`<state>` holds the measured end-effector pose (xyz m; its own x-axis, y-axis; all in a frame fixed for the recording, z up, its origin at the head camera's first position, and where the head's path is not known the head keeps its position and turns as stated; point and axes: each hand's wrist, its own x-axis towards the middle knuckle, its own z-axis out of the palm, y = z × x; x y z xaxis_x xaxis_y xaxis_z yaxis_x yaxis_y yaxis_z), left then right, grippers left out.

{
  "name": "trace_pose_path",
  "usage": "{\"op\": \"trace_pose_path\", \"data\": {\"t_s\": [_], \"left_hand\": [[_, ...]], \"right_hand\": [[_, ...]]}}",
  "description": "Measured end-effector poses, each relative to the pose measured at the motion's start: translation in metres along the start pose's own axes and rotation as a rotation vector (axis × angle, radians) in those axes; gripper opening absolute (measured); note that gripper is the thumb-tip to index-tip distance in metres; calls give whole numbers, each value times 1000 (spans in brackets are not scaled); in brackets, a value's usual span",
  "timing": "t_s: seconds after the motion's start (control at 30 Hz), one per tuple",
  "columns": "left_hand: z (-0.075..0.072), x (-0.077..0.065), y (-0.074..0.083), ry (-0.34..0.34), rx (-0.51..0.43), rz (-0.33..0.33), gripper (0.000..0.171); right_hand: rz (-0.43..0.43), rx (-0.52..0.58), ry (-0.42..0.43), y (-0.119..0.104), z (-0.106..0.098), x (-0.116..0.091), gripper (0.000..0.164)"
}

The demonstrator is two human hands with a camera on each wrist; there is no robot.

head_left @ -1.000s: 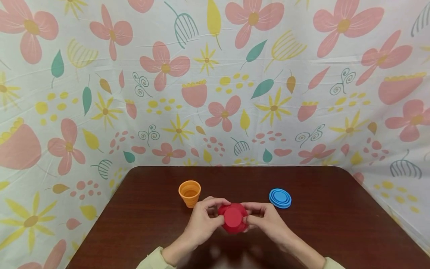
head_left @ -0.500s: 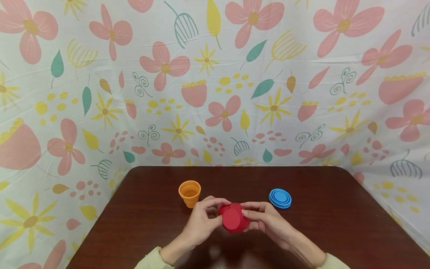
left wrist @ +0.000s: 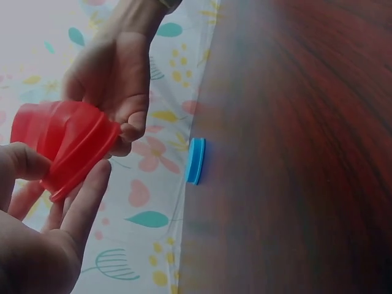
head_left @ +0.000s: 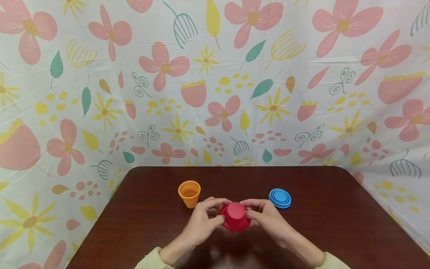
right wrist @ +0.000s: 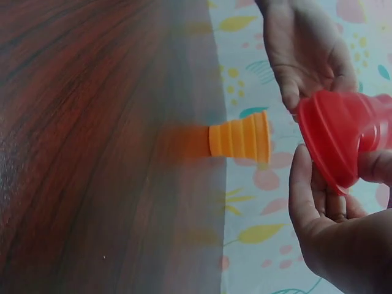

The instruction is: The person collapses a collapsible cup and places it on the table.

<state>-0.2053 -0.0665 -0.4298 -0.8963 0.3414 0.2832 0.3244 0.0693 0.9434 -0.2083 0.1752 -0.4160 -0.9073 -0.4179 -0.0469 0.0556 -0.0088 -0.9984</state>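
Observation:
A red collapsible cup is in both hands above the table, its rim low and its flat base turned up toward the head camera. My left hand pinches the left side of its rim and wall. On the other side my right hand grips it between thumb and fingers. Ridged, partly unfolded walls of the red cup show in the left wrist view. In the right wrist view the cup's wall is dented near the right thumb.
An orange collapsible cup stands extended on the dark wooden table, just beyond my left hand. A blue collapsible cup lies folded flat beyond my right hand. A flower-patterned cloth hangs behind the table.
The red cup has tilted so its base points more upward and its side shows more. My right thumb and fingers have shifted their hold on it; the left hand has hardly moved.

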Motion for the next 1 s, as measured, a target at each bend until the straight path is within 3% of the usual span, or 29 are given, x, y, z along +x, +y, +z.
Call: {"op": "trace_pose_path", "data": {"t_s": [0.13,0.3,0.5,0.6,0.83,1.0], "left_hand": [[-1,0,1,-16,-12,-6,42],[-4,-1,1,-73,-166,-45,44],[-6,-2,-3,-113,-219,-36,49],[-7,0,-4,-106,-257,-42,50],[-9,3,-4,-57,-315,-70,53],[-9,3,-4,-51,-311,-74,53]], "right_hand": [[-15,-28,13,-1,1,-1,39],[-28,-17,-10,1,0,-1,44],[-27,21,-15,4,-3,0,48],[-24,51,-36,4,-4,0,50],[-47,120,-195,5,-7,-2,54],[-81,131,-211,7,-8,-2,56]]}}
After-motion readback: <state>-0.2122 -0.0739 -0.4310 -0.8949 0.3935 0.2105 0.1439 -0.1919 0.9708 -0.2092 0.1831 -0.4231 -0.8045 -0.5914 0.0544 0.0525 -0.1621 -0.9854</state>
